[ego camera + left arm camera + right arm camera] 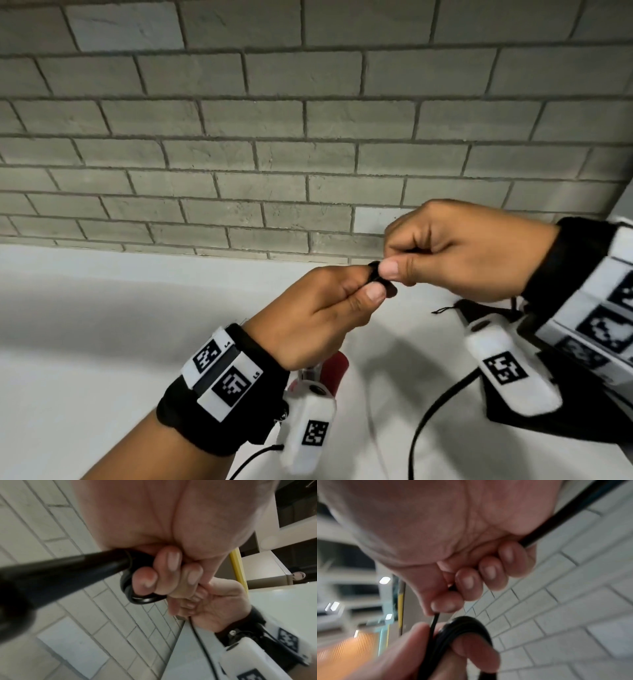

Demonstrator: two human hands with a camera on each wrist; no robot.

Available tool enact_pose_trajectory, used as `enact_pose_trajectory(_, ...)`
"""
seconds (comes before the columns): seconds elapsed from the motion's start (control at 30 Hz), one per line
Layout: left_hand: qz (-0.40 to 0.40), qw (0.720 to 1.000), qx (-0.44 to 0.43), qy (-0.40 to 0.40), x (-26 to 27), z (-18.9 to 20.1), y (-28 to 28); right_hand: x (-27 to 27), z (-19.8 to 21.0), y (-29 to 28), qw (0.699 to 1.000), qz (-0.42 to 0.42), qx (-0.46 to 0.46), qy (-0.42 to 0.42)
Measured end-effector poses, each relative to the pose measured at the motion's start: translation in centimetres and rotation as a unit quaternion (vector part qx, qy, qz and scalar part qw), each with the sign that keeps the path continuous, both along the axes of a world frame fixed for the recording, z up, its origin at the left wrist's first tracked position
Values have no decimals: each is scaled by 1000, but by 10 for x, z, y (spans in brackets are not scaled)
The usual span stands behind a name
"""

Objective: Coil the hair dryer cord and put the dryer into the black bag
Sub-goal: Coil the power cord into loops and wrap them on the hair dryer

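Both hands are raised over the white table (102, 325). My left hand (368, 284) grips a small coil of black cord (380, 279) wound round its fingers; the loops (142, 599) show plainly in the left wrist view. My right hand (394, 270) meets it, pinching the cord (434, 622) right beside the coil (464, 626), and more cord (573, 507) trails out past its palm. A loose length of cord (442, 401) hangs toward the table. The red dryer (337, 368) is mostly hidden beneath my left wrist. The black bag (582, 428) lies under my right wrist.
A grey brick wall (308, 120) stands close behind the table. The table's left half shows bare white surface. A thin black string (442, 310) trails from the bag's far corner.
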State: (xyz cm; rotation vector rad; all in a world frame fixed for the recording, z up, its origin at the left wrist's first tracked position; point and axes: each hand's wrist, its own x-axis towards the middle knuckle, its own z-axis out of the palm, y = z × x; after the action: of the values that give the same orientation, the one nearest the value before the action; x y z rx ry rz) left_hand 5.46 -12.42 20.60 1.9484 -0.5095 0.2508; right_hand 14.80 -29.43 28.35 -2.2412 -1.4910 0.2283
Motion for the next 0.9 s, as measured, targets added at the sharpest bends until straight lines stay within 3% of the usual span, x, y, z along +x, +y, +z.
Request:
enact_pose_trajectory(0.1,-18,994,-103,7,-1,1,-9,2,-7,9,982,1,82,171)
enact_pose_trajectory(0.2,-21,987,-156,16,0,0,-12,2,-16,14,975,-13,116,191)
enact_pose_trajectory(0.43,2,984,-174,31,-6,-1,-5,-5,-18,7,950,38,192,244)
enact_pose_trajectory(0.67,-28,982,-184,44,-6,3,-8,0,-25,16,912,28,214,350)
enact_pose_trajectory(0.9,-24,969,-239,64,-8,4,-9,7,-31,19,892,39,242,381)
